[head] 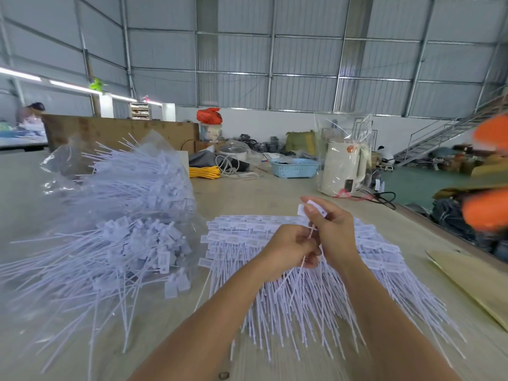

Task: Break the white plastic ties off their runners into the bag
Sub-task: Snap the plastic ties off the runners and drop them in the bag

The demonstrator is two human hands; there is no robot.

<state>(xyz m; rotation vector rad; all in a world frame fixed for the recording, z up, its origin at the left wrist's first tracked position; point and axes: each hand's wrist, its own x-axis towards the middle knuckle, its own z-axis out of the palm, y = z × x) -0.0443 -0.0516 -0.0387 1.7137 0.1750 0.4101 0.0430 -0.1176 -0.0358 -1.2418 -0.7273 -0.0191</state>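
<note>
My right hand [334,232] pinches a white tie [313,209] by its tag; my left hand [288,250] grips its strand just below. Left of my fingers lies the bag [123,193]; beneath them, unbroken ties [297,298].

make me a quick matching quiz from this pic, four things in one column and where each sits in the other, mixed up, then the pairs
Things:
1. clear bag
2. blue basket
3. yellow coil
4. white kettle

Places:
A. inside a clear plastic wrap, far right of the table
B. left of the hands, stuffed with loose white ties
C. far side of the table, just left of the kettle
D. just behind the bag's right edge

Pairs: 1-B, 2-C, 3-D, 4-A
</note>
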